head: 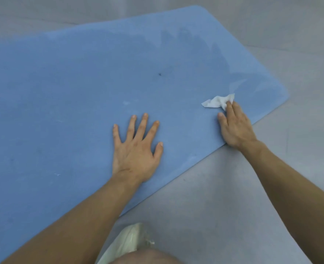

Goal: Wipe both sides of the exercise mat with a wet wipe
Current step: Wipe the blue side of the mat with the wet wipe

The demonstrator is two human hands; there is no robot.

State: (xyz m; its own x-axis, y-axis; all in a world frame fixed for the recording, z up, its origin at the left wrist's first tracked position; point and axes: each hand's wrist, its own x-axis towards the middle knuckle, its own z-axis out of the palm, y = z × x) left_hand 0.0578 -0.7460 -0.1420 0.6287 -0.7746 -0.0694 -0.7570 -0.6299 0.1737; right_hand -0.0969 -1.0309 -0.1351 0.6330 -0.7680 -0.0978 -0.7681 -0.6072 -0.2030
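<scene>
Exercise mat [77, 88] | left hand [136, 151] flat | right hand [235, 126] presses wet wipe [215, 102]

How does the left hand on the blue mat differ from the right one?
The left hand lies flat on the mat, fingers spread wide, nothing under it; the right hand has its fingers together, their tips pressing a crumpled white wipe. The left hand sits well inside the mat; the right hand's heel is at its edge. Both are palm down with straight fingers.
</scene>
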